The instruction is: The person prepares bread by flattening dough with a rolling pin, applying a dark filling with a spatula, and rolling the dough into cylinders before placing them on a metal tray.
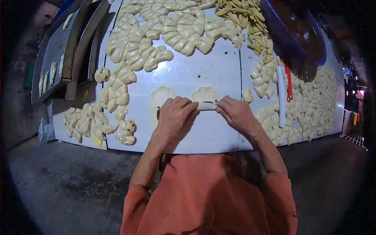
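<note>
On the white tabletop in front of me lies a flattened piece of dough (205,93), its near edge folded up into a small roll around a strip of dark brown filling. My left hand (175,114) pinches the left end of that roll, and my right hand (237,113) grips the right end between thumb and fingers. A second flat dough piece (161,94) lies beside it, partly under my left hand and wrist, with a dark brown spot showing near its edge.
Pale dough pieces (188,29) cover the far part of the table (176,143), with more at both sides. Metal trays (58,51) stand at left. A blue basin (297,31) of brown filling, sliced yellow fruit (250,19), a white rod (281,96) and a red-handled tool (288,82) are at right.
</note>
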Available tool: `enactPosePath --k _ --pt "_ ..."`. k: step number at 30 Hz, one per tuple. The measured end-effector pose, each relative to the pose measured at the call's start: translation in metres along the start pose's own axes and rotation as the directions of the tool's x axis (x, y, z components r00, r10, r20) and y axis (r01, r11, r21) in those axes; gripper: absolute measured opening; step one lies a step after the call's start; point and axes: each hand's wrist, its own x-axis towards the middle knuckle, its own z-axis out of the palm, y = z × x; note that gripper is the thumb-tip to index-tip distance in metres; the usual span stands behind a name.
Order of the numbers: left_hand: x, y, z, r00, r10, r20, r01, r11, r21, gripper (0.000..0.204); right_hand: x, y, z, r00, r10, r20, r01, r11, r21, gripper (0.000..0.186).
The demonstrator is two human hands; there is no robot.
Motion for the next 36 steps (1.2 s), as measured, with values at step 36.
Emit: enactPosePath --k 36 --pt "0.025 -0.004 0.008 0.985 -0.062 0.158 0.023 0.972 0.233 0.062 0.025 0.004 -0.006 0.996 -0.091 0.011 0.088 0.917 -0.388 0.056"
